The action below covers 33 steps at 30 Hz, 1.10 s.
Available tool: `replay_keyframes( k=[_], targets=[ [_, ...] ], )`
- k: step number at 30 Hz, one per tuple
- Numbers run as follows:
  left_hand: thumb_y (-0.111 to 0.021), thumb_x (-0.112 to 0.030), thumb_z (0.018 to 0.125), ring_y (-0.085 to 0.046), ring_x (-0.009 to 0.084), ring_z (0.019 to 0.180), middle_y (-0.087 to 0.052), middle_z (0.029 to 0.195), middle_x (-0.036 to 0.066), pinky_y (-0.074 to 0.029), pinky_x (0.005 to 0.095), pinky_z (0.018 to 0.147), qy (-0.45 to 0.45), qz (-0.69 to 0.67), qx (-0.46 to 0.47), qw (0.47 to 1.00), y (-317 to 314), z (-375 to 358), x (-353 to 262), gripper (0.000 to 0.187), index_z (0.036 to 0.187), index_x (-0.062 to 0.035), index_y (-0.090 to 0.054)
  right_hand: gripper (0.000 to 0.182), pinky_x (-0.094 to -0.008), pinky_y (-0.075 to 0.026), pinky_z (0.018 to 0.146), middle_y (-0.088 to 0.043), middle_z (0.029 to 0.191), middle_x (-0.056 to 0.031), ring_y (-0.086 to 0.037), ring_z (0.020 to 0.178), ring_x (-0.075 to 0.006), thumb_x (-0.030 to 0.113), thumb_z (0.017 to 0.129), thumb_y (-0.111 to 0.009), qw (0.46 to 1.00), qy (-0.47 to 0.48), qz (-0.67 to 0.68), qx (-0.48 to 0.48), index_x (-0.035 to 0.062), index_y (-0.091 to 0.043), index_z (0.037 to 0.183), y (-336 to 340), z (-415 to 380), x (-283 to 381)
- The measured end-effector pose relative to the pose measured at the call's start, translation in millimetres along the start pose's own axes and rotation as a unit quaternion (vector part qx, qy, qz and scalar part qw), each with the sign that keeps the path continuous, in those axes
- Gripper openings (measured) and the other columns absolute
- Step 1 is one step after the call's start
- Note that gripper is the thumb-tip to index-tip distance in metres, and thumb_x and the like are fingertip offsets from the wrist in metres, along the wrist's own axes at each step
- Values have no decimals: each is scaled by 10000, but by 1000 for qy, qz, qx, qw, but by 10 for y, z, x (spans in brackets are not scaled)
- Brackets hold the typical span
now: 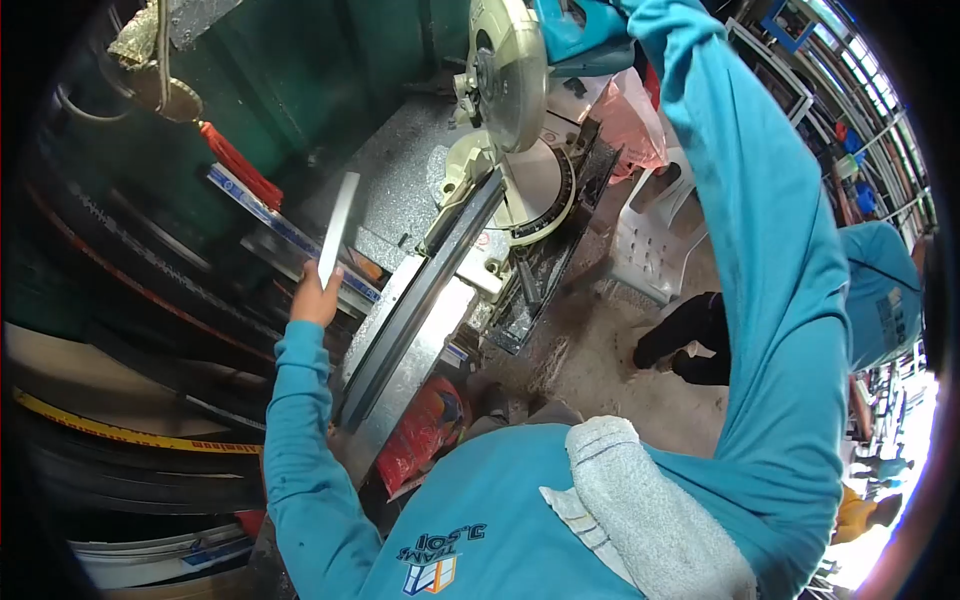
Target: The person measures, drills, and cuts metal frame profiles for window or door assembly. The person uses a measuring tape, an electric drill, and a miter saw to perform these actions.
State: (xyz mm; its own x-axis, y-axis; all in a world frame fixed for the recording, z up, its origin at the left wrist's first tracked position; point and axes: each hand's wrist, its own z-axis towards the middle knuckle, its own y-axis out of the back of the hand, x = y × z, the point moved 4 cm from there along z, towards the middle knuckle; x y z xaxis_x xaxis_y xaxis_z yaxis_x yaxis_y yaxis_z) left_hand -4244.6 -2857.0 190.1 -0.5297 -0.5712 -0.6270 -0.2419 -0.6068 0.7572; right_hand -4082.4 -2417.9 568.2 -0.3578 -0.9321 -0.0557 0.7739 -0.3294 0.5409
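My left hand [316, 300] is closed around the lower end of a short pale metal strip [341, 228], which points up and slightly away. To its right, a long dark metal profile [425, 300] lies across the bed of a miter saw [490, 185]. The saw's head, with its round blade guard [512, 85] and teal motor housing [580, 35], is raised above the turntable. My right arm [760, 220] reaches up toward the saw head; the hand itself is beyond the top edge of the view.
A white plastic chair [645, 250] stands right of the saw, by a pink plastic bag [630, 125]. Another person [880, 290] in a teal shirt is close on my right. Long metal lengths [150, 270] are stacked at left. A red bag [420, 430] lies below the saw bed.
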Motion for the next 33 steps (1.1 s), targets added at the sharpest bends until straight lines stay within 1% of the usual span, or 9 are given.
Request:
replay_keyframes(
  k=[2, 5, 7, 8, 10, 17, 24, 28, 33],
  targets=[
    [-581, -362, 890, -606, 338, 797, -610, 883, 224, -465, 395, 738, -1, -76, 36, 996, 155, -142, -174, 417, 1039, 24, -524, 316, -377, -469, 832, -587, 1001, -216, -574, 952, -348, 188, 734, -568, 975, -4, 218, -45, 27, -586, 1005, 560, -290, 613],
    [-596, -304, 892, -570, 216, 767, -609, 846, 164, -466, 351, 716, 31, -142, 47, 988, 322, -393, -346, 360, 1046, 14, -530, 244, -372, -486, 726, -584, 863, -137, -588, 826, -274, 152, 727, -689, 907, 228, 345, 82, 52, -614, 936, 509, -1513, 1508],
    [-600, -268, 892, -579, 213, 766, -610, 834, 165, -469, 351, 711, -36, -151, 15, 988, 297, -529, -449, 334, 1065, 10, -534, 352, -398, -493, 773, -575, 1007, -132, -572, 945, -303, 189, 699, -671, 842, 187, 393, 319, 74, -581, 1020, -116, -2588, 1992],
    [-592, -261, 894, -599, 260, 789, -607, 859, 183, -468, 359, 725, -40, -135, 18, 990, 259, -579, -491, 329, 1075, 9, -539, 440, -416, -447, 906, -534, 1141, -162, -502, 1112, -341, 178, 702, -659, 817, 164, 383, 399, 73, -559, 1118, -328, -2929, 2141],
    [-593, -262, 889, -602, 328, 854, -599, 930, 212, -463, 378, 765, -56, -116, 34, 991, 244, -692, -761, 349, 1102, 9, -540, 586, -452, -358, 1011, -459, 1270, -191, -394, 1231, -383, 156, 700, -648, 892, 161, 311, 286, 66, -477, 1254, -633, -3390, 2327],
    [-604, -175, 861, -520, 399, 870, -524, 934, 214, -429, 449, 751, -170, -12, 21, 985, -198, -850, -1101, 313, 1080, 34, -523, 692, -531, -195, 1105, -301, 1380, -275, -276, 1310, -441, 117, 722, -615, 904, 81, 320, 272, 45, -357, 1361, -739, -3996, 2275],
    [-599, -157, 851, -499, 381, 837, -503, 902, 206, -425, 444, 737, -275, 72, -33, 958, -475, -677, -1355, 316, 1060, 63, -512, 627, -504, -233, 1101, -345, 1332, -293, -298, 1280, -480, 156, 757, -577, 895, 42, 354, 269, 22, -375, 1336, -713, -4074, 2211],
    [-613, -192, 847, -512, 375, 860, -510, 898, 200, -433, 448, 746, -251, 98, 92, 959, -663, -454, -1284, 327, 1049, 47, -520, 644, -467, -273, 1084, -333, 1349, -283, -337, 1270, -429, 94, 714, -611, 896, -12, 300, 328, -35, -375, 1299, -659, -4109, 2157],
    [-687, -239, 775, -470, 449, 1026, -448, 1205, 239, -388, 471, 910, -259, 123, 69, 956, -801, -529, -1283, 616, 1271, 9, -419, 661, -484, -260, 1080, -315, 1374, -301, -335, 1266, -439, 7, 669, -540, 872, -97, 405, 259, -42, -352, 1301, -852, -4238, 2228]
  ],
)
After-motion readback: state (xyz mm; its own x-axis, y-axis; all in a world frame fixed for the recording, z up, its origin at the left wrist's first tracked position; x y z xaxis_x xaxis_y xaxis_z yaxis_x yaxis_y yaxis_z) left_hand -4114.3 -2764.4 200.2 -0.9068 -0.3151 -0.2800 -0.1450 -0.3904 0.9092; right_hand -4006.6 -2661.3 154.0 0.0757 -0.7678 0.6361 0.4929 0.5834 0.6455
